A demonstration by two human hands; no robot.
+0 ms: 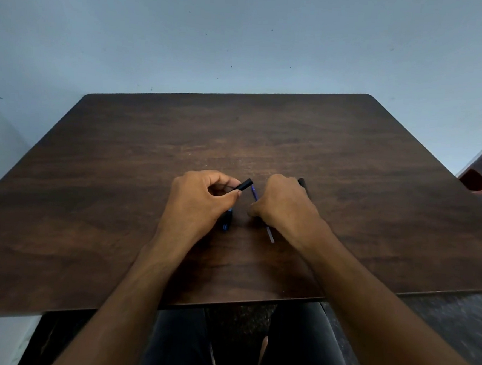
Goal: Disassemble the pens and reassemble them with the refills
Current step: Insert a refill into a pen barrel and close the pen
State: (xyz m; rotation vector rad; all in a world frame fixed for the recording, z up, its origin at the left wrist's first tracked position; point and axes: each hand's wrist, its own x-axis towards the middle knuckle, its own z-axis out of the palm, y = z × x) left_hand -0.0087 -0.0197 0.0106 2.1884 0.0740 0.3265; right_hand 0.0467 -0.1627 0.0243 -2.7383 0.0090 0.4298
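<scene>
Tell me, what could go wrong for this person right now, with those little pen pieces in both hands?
The left hand pinches a black pen barrel only near its end, so it might slip and drop. The right hand holds a thin refill that looks easy to bend if it is pushed in at an angle. A black pen piece lies on the table just behind the right hand and could be knocked and roll away.

The table point(120, 174) looks like dark, matt wood grain; the pen barrel point(244, 184) matt black plastic.
</scene>
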